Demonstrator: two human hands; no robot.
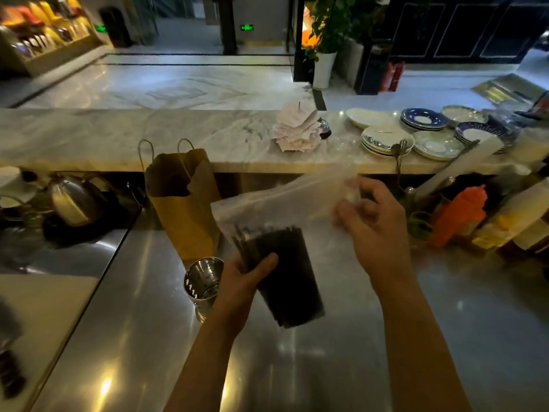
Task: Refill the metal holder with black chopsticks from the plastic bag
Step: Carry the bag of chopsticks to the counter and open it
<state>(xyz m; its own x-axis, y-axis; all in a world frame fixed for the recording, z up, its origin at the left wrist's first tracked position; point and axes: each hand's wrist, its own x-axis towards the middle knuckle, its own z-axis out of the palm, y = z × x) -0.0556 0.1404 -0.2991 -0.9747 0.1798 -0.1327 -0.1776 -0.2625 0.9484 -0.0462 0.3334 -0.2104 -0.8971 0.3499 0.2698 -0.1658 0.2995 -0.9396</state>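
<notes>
the metal holder (203, 282) stands on the steel counter (386, 337), just left of the left hand (248, 278), with the paper bag (182, 200) upright behind it. the chopsticks (282, 275) sit in the plastic bag (285, 203), held above the counter between the left hand and the right hand (377, 224). behind, on the marble ledge (118, 138), a receipt stack (297, 129) lies left of the plates (416, 135).

Brown paper bag (181, 203) stands up and left of the grip, kettle (74, 203) further left. Spiked receipts (295, 130) sit straight beyond on the marble ledge (118, 138), stacked plates (386, 141) off right, orange squeeze bottle (459, 215) far right.
</notes>
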